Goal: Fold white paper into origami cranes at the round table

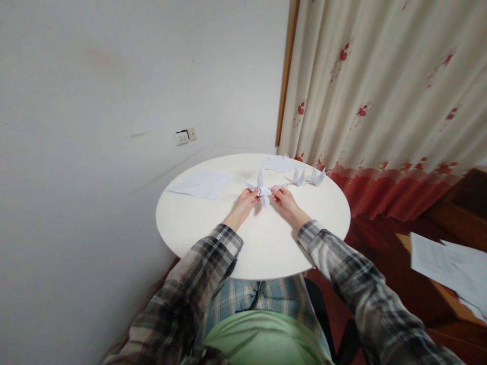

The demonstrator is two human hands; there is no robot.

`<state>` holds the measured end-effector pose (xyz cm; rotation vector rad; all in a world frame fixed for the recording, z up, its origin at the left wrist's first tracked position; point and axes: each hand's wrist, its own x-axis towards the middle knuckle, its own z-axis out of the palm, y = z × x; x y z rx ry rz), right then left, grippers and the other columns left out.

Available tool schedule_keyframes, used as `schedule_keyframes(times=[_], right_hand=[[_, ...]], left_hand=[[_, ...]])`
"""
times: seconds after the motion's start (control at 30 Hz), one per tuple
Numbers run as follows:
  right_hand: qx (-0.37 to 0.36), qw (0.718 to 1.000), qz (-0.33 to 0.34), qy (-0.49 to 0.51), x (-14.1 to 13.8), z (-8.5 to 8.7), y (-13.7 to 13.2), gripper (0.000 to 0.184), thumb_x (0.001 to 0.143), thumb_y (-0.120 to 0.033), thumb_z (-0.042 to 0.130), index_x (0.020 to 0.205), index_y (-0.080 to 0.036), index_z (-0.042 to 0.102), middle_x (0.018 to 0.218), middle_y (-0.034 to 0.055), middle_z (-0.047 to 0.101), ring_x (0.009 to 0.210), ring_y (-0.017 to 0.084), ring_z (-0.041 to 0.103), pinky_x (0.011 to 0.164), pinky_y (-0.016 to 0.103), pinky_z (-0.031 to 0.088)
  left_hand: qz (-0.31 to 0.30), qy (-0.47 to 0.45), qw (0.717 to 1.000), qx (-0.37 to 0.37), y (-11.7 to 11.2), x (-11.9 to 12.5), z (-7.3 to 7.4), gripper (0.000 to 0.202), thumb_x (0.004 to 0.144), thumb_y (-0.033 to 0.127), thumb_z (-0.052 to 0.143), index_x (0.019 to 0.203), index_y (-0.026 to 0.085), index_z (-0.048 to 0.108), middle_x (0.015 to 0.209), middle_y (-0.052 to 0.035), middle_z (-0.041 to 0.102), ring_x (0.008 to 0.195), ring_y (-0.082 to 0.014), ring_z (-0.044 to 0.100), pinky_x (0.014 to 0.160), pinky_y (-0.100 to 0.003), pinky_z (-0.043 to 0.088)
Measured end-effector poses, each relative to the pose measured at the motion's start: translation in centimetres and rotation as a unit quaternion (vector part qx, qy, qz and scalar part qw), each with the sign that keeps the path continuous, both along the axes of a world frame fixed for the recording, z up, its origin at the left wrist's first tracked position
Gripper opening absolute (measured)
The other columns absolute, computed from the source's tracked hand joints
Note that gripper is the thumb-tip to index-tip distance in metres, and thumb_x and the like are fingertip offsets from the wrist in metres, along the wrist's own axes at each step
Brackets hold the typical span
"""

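A small white folded paper crane (263, 189) is held just above the round white table (213, 238). My left hand (246, 199) pinches its left wing tip and my right hand (284, 199) pinches its right wing tip, fingers closed on the paper. Both forearms in plaid sleeves reach in from the near edge. Two finished white paper cranes (309, 177) stand on the table beyond my right hand.
A flat white paper sheet (201, 183) lies at the table's left. More folded white paper (279, 163) sits at the far edge. A floral curtain (384, 96) hangs at right, a wall socket (184, 136) at left. Loose papers (449, 266) lie on wooden furniture at right.
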<state>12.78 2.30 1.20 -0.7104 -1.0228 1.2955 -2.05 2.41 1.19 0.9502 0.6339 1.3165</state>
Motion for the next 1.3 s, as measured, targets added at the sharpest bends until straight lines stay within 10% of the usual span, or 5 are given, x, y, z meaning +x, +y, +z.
schedule_keyframes(times=[1.3], right_hand=[[-0.058, 0.993, 0.086, 0.057, 0.19, -0.88, 0.46, 0.016, 0.059, -0.018, 0.074, 0.068, -0.014, 0.061, 0.062, -0.0035, 0.061, 0.054, 0.004, 0.052, 0.052, 0.013, 0.044]], left_hand=[[-0.005, -0.028, 0.999, -0.017, -0.42, 0.07, 0.8, 0.007, 0.059, 0.017, 0.062, 0.061, 0.014, 0.056, 0.064, -0.0009, 0.057, 0.065, -0.0111, 0.052, 0.06, -0.022, 0.042]])
